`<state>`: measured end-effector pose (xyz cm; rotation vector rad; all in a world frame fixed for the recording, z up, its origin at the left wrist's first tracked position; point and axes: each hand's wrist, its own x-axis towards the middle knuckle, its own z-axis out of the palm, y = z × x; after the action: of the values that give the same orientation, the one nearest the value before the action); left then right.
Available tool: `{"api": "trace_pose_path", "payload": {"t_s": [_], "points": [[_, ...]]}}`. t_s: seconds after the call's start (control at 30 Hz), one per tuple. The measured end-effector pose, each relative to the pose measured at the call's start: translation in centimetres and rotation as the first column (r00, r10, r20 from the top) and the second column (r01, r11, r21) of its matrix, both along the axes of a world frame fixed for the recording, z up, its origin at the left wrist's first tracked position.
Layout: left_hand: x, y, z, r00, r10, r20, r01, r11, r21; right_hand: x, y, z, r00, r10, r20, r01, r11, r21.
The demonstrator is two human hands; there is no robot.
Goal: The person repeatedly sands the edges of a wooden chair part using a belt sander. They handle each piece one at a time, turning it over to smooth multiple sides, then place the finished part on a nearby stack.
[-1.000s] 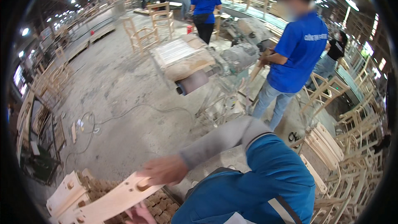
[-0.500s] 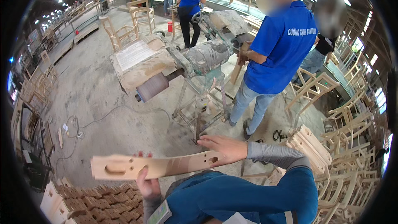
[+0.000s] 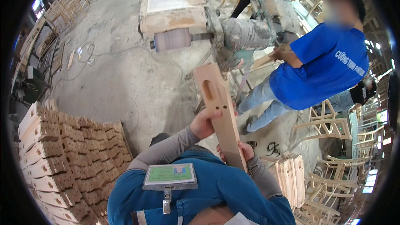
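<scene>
A long, pale wooden chair part (image 3: 226,131) with a slot and small round holes at its upper end stands tilted in front of my chest. My left hand (image 3: 204,123) wraps around its left side just below the holes, thumb on the face. Lower down, my right hand (image 3: 246,151) grips the right edge, its fingers partly hidden behind the wood. Beyond the upper end of the part is a sanding machine (image 3: 246,33) with a cylindrical sanding drum (image 3: 172,40), apart from the wood.
Stacked slotted wooden parts (image 3: 46,146) rise on the left. More pale parts (image 3: 289,179) stand to the right, near several chair frames (image 3: 325,129). A co-worker in a blue shirt (image 3: 321,66) holds wood at the machine's far side. A cable (image 3: 89,54) lies on the floor.
The chair part has swung from lying crosswise to pointing up and away. My right hand has moved from its right end to its lower edge. The view has shifted, showing more of the left stack.
</scene>
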<state>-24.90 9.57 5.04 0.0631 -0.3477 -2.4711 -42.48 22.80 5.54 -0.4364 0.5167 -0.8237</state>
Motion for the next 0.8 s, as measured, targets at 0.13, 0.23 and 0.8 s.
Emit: {"api": "trace_pose_path", "payload": {"t_s": [0.13, 0.23, 0.8], "points": [[0.5, -1.6, 0.8, 0.878, 0.214, 0.429, -0.166, 0.975, -0.146, -0.4, 0.4, 0.0, 0.967, -0.102, -0.235, 0.137, 0.981, 0.137], [0.9, -2.5, -0.5, 0.753, 0.123, 0.646, -0.075, 0.992, -0.101, 0.3, -0.6, -0.3, 0.907, -0.016, -0.422, 0.096, 0.981, 0.171], [9.0, -18.7, -4.1, 0.782, -0.093, 0.616, 0.005, 0.99, 0.142, 10.3, -16.6, 3.4, 0.903, -0.072, -0.424, 0.226, 0.918, 0.325]]}}
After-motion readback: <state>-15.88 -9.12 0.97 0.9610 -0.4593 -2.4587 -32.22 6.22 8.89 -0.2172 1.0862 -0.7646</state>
